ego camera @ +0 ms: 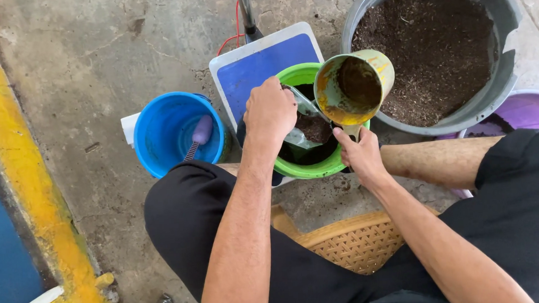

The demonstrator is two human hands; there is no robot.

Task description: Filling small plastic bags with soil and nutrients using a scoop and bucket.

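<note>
My left hand (270, 111) grips the top edge of a clear plastic bag (308, 127) partly filled with dark soil, held inside a green pot (308, 168). My right hand (360, 155) holds the handle of a yellow-green scoop cup (353, 87), tilted over the bag with its soiled mouth facing up toward me. The green pot stands on a white and blue weighing scale (258, 65).
A large grey tub (496, 87) full of dark soil stands at the upper right, a purple basin (535, 113) beside it. A blue bucket (172, 135) with a purple-handled tool sits at the left. I sit on a woven stool (350, 246); a yellow curb (16, 186) runs along the left.
</note>
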